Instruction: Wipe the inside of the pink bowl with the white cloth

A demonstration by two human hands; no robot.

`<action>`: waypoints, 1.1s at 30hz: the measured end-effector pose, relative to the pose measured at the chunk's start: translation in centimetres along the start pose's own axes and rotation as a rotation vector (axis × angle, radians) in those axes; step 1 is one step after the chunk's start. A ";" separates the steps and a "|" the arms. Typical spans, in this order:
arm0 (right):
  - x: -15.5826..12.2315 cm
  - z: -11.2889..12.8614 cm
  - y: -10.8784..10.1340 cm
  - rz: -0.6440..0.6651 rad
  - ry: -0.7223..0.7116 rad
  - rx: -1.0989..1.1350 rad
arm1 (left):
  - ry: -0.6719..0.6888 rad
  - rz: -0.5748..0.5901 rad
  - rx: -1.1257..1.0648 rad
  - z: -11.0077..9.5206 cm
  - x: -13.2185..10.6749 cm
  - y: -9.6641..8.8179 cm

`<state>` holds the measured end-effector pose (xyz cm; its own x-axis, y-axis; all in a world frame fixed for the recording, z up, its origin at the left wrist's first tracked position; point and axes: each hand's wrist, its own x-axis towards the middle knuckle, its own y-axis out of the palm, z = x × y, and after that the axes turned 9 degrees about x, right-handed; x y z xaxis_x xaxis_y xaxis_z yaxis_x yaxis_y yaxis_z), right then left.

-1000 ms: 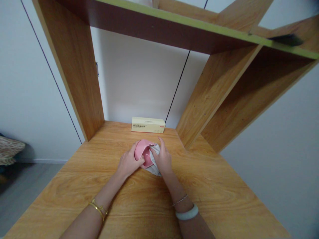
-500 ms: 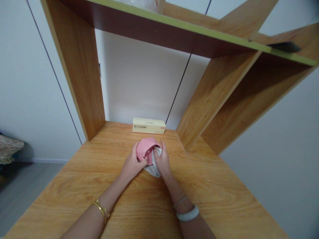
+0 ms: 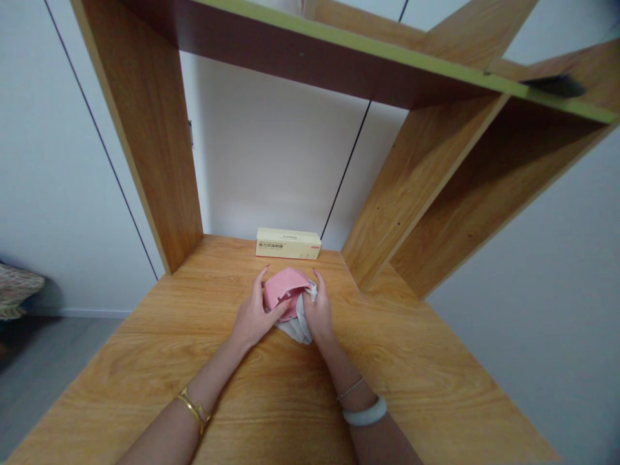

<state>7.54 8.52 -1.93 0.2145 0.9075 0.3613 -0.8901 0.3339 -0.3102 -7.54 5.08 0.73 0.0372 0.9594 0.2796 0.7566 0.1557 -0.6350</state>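
The left hand (image 3: 252, 316) holds a pink bowl (image 3: 283, 292) tipped on its side, just above the wooden counter (image 3: 271, 400). Its grip is curled around the bowl, the thumb lying on the near rim and the fingers on the far side. The right hand (image 3: 318, 314) presses a white cloth (image 3: 296, 329) against the bowl from the right; its grip is closed on the cloth, with the fingers reaching to the bowl's edge. The cloth hangs down below the bowl. A pale box (image 3: 288, 243) lies behind, near the wall.
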 end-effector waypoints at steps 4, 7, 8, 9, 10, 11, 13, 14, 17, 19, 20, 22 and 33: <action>0.0 -0.3 0.6 -0.014 -0.011 0.106 | 0.053 -0.016 -0.067 0.2 0.0 0.7; -0.1 0.3 0.5 -0.014 -0.007 0.075 | 0.035 -0.053 -0.030 0.2 0.0 0.7; -0.2 0.6 0.3 -0.025 -0.001 0.033 | -0.003 -0.055 0.011 0.1 0.0 0.5; -0.3 0.9 0.1 -0.035 0.006 -0.020 | -0.046 -0.048 0.062 0.1 0.1 0.4; -0.4 1.2 -0.1 -0.039 0.010 -0.077 | -0.078 -0.036 0.117 0.1 0.1 0.2; -0.5 1.6 -0.3 -0.035 0.009 -0.131 | -0.092 -0.023 0.165 0.0 0.1 0.0; -0.6 2.1 -0.6 -0.006 0.002 -0.228 | -0.070 -0.005 0.227 -0.1 0.0 -0.4; -0.5 2.2 -0.7 0.015 0.006 -0.270 | -0.045 0.003 0.241 -0.2 -0.1 -0.5; -0.3 1.8 -0.7 0.077 0.052 -0.316 | 0.008 0.013 0.248 -0.4 -0.2 -0.6; -0.1 1.2 -0.5 0.091 0.058 -0.231 | 0.013 0.009 0.221 -0.4 -0.1 -0.6; 0.0 0.9 -0.4 0.083 0.046 -0.168 | 0.007 0.001 0.192 -0.4 -0.1 -0.5; 0.0 0.3 -0.1 0.036 0.018 -0.044 | -0.008 -0.016 0.117 -0.3 -0.1 -0.4; -0.1 0.8 0.1 -0.077 -0.027 0.015 | -0.040 -0.001 0.159 0.0 0.0 0.1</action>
<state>7.15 8.24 -1.30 0.2722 0.8718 0.4072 -0.8772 0.3988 -0.2674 -7.50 5.08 0.66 0.0079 0.9673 0.2534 0.6438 0.1890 -0.7415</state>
